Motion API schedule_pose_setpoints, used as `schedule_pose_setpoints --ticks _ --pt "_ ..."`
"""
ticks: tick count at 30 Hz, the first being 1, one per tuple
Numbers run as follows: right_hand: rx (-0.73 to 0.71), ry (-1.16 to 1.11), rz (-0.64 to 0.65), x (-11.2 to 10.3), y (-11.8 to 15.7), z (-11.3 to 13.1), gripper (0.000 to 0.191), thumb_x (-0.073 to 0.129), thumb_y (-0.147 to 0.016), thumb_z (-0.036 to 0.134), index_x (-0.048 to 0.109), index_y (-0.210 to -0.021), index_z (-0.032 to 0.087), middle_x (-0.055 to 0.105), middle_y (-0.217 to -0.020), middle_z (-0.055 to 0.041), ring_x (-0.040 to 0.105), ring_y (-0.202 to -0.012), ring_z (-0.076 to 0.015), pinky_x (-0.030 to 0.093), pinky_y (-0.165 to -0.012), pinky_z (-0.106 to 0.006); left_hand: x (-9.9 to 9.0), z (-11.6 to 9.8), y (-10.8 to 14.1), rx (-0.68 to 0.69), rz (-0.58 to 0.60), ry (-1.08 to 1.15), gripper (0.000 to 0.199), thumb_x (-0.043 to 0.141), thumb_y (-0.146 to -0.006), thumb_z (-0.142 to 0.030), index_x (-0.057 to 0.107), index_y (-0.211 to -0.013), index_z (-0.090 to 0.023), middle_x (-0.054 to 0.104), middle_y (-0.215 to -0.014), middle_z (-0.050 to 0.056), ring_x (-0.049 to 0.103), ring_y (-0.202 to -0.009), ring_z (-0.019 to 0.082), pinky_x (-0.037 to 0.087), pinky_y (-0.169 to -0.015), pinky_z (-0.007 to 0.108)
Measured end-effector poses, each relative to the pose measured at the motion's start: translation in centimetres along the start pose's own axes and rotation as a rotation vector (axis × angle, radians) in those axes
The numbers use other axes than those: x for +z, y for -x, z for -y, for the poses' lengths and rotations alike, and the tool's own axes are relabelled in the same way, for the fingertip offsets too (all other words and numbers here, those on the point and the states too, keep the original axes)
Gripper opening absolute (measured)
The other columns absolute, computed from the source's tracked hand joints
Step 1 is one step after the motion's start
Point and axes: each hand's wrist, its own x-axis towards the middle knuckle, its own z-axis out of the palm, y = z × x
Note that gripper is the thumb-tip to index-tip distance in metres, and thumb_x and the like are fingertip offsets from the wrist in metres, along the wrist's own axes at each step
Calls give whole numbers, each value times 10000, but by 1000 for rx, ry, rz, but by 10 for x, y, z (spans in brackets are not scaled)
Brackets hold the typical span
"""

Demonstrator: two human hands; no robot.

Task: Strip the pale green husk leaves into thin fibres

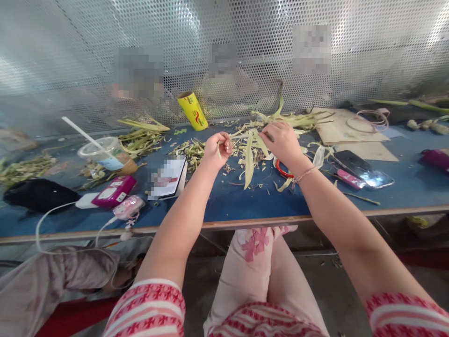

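My left hand [218,150] is raised a little above the table, its fingers curled in a pinch around what looks like a thin pale strip of leaf. To its right, my right hand [282,140] has its fingers closed on a pale green leaf [249,161] that hangs in long flaps between the hands. A small dark green piece shows at the right fingertips. Chopped and torn plant scraps [196,154] lie under and around both hands. Below my right wrist is a red ring [283,169], partly hidden.
On the left are a phone [170,178], a plastic cup with a straw [101,150], a purple box [114,191] and a cable. A yellow tube [192,111] stands by the perforated metal wall. Cardboard [340,126] and a dark phone [363,168] lie right. Another person's leg shows lower left.
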Motion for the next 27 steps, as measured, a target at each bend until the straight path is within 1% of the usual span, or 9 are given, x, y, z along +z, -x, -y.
schedule_pose_setpoints --ticks 3,6,11,14,16,19,22,25,27 --pt "-6 35 -34 -4 1 2 298 404 -1008 323 648 -894 197 681 -927 -116 609 -987 -271 427 -917 -434 0 3 1 59 26 -13 171 452 -703 -111 440 -559 -202 330 -410 -51 329 -371 52 267 -387 175" --pt "-25 76 -98 -3 2 0 319 378 -1024 350 639 -921 199 670 -911 -104 602 -978 -263 425 -906 -429 0 7 3 118 115 -70 159 442 -666 -110 460 -536 -200 356 -395 -50 349 -368 57 283 -402 181" --pt "-79 113 -180 4 3 -5 327 361 -1031 351 632 -927 200 651 -879 -84 593 -943 -242 429 -890 -416 0 18 -1 126 228 -308 110 439 -579 -108 506 -549 -190 513 -428 -26 400 -361 74 304 -393 199" --pt "-104 126 -193 6 3 -6 330 364 -1032 352 631 -910 200 644 -861 -80 589 -928 -237 430 -885 -413 1 24 -6 99 246 -443 129 430 -609 -122 475 -514 -197 539 -432 -11 433 -370 94 349 -423 222" --pt "-112 140 -179 5 3 -5 330 364 -1033 346 631 -905 199 639 -851 -78 589 -920 -232 431 -883 -410 0 27 -7 112 251 -505 191 417 -664 -144 444 -483 -200 571 -472 8 511 -437 112 416 -494 240" --pt "-127 167 -131 4 3 -2 335 359 -1036 341 632 -907 198 639 -855 -76 591 -924 -227 432 -886 -405 -2 28 -3 283 246 -624 265 415 -740 -175 407 -477 -205 586 -543 18 606 -606 144 481 -649 283" --pt "-144 180 -95 2 3 0 345 354 -1040 341 635 -901 196 648 -869 -78 594 -926 -222 429 -888 -400 -1 26 4 543 120 -829 229 439 -766 -152 459 -544 -207 564 -575 6 553 -632 149 444 -676 303" --pt "-156 160 -85 2 3 -1 351 361 -1039 349 642 -894 196 655 -871 -80 602 -922 -224 427 -886 -401 2 23 6 658 -17 -939 135 509 -744 -109 510 -649 -204 565 -647 -6 512 -632 135 427 -668 296" --pt "-155 132 -82 2 3 -3 344 379 -1034 358 646 -891 196 658 -867 -83 610 -925 -231 426 -889 -410 4 23 4 679 20 -956 103 562 -724 -92 563 -728 -195 619 -766 4 543 -695 127 445 -693 285"
